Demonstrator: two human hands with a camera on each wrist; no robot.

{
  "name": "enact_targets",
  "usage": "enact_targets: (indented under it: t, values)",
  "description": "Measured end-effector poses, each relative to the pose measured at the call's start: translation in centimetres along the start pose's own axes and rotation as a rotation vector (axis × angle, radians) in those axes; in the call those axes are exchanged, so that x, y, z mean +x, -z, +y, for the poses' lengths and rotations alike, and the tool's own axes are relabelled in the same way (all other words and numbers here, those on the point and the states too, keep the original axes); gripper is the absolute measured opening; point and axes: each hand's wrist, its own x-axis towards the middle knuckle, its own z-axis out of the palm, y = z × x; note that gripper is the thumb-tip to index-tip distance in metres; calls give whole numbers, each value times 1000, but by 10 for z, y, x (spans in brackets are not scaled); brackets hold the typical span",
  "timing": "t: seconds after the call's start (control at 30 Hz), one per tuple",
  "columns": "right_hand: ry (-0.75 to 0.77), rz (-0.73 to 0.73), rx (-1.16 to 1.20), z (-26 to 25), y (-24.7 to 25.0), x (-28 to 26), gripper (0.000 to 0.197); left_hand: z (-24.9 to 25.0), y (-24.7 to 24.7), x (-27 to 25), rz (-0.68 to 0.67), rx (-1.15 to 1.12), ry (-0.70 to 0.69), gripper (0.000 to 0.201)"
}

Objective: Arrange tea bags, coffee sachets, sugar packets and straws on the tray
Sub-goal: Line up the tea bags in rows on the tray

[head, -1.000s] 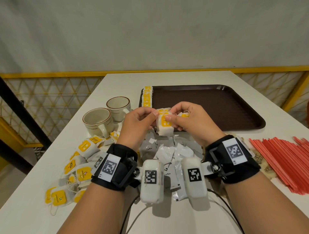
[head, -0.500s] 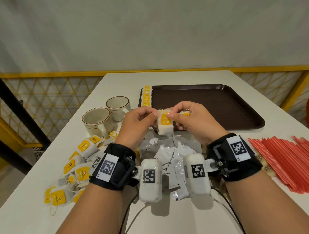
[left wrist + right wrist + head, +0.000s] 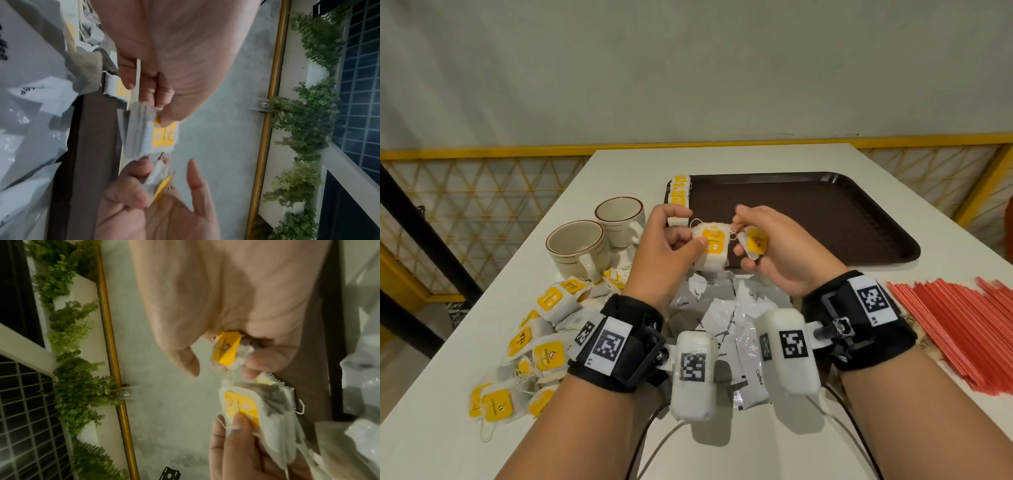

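We are pinching a tea-bag stack (image 3: 710, 248) in our left hand (image 3: 661, 253) above the tray's (image 3: 859, 253) near-left corner, while our right hand (image 3: 774, 250) is curling around one separated tea bag (image 3: 756, 244), probably untangling strings.

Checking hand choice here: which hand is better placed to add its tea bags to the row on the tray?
Left, probably. The left hand holds its stack of tea bags right beside the row at the tray's left edge.

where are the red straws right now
In the head view the red straws lie in a loose pile on the white table, at the right edge beside the right hand's wristband, outside the tray.
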Motion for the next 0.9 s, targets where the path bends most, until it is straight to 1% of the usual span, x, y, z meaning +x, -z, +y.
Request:
enact_targets:
  t: [0.03,0.13,0.17,0.23,0.33,0.4,0.47,0.53,0.6,0.67,0.77,0.83,0.9]
  values:
    - [-18,-6,37,-1,0,1,8,-1,1,1,21,0,10,30]
    - [19,-44,-41,1,2,3,28,-2,0,2,59,-1,21,26]
    - [35,-51,-60,1,1,2,31,-2,0,2,64,3,20,26]
    - [56,-49,-20,4,1,2,31,-3,1,3,74,6,18,24]
    - [108,7,83,7,2,4,30,-4,3,4,95,8,17,23]
    - [128,16,113,8,3,5,23,-5,4,5,106,12,22,22]
    - [148,15,46,8,4,5,12,-6,4,6,114,19,26,22]
    - [189,40,-103,8,5,5,12,-7,5,7,122,27,25,21]
    - [258,121,-243,6,7,5,12,-9,7,8,133,39,33,22]
    - [302,166,-273,1,10,7,10,-10,8,9,142,34,32,21]
    - [262,146,-228,-11,11,14,11,-10,12,11,155,24,31,24]
    - [274,160,-324,-21,12,21,12,-6,16,16,173,28,49,28]
    - [286,142,-437,-29,13,30,15,2,20,26,157,93,74,29]
